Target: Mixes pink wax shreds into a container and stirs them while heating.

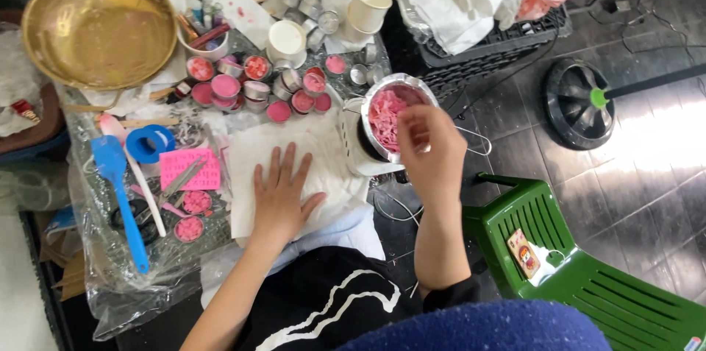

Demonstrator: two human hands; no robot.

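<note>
My left hand (281, 193) lies flat, fingers spread, on a white paper towel (254, 156) at the table's near edge. My right hand (432, 151) hovers over a small metal pot (382, 90) filled with pink wax pieces (385, 117), its fingers bunched at the pot's rim; whether they pinch anything is hidden. The pot sits on a white heater base (354, 160). Behind the towel stand several small tins (257, 86) of pink wax.
A large brass bowl (99, 23) sits far left. White paper cups (368, 6), a blue spatula (121, 196), a blue tape roll (149, 142) and a pink mould (190, 168) lie on the plastic-covered table. A green plastic chair (581, 263) and a fan base (581, 101) stand at right.
</note>
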